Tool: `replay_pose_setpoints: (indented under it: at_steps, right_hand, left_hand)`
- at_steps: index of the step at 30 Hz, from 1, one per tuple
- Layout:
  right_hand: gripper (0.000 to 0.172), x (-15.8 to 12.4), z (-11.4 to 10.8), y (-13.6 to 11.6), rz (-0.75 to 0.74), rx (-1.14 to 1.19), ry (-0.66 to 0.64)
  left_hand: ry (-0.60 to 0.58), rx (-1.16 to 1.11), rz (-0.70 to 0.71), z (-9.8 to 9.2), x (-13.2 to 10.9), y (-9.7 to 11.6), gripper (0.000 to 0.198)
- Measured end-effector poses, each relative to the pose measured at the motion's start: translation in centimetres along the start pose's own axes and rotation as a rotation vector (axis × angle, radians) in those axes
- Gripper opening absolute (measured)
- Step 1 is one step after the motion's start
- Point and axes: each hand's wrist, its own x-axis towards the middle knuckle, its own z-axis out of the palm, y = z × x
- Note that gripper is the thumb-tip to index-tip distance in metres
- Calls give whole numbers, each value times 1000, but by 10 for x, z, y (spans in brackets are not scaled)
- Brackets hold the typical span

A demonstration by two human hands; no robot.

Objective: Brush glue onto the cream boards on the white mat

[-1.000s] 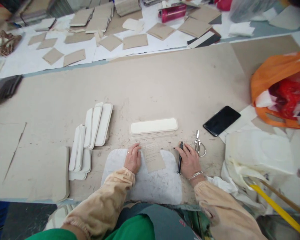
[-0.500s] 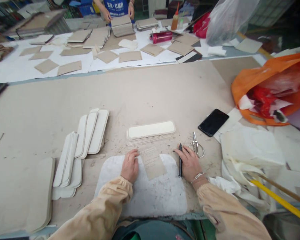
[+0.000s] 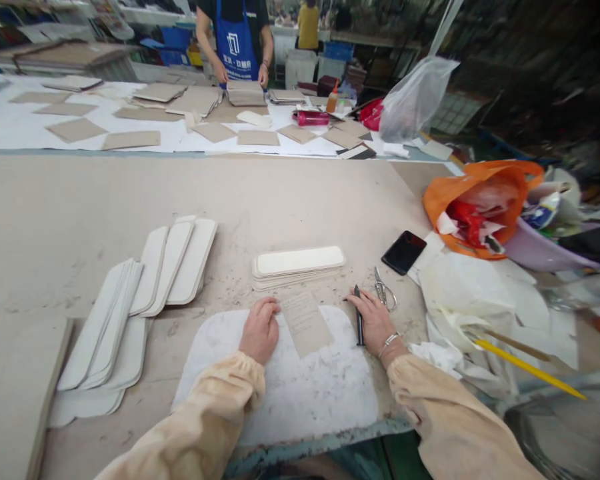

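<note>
Paper slip (image 3: 310, 330), writing (image 3: 301, 312) illegible, sleeves (image 3: 215, 413) cropped

- The head view tips up and swings right, dropping the bench's (image 3: 290, 200) far edge lower in it.
- Beyond that edge, a co-worker (image 3: 237, 45), out of sight 1 second ago, shows from the chest down.
- Farther back, 1 person in yellow (image 3: 308, 28) comes into view.
- Towards the bench's right edge, more of the purple basin (image 3: 543, 248) appears.
- The dark stack near the bench's far left corner leaves view.
</note>
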Motion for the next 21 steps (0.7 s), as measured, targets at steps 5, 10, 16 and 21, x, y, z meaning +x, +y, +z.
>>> replay_pose_setpoints:
  at_steps: [5,10,16,21]
  right_hand:
    - [49,1,0,1,-10,-8,6]
    - [49,3,-1,1,-25,-21,17]
    - [48,4,-1,0,-38,-39,29]
    - [45,4,-3,1,-42,-26,38]
  left_hand:
    - [33,-22,2,0,1,0,28]
    - [41,-26,26,2,2,0,31]
    - [-21,17,65,6,3,-1,48]
    - [-58,51,58,6,3,2,44]
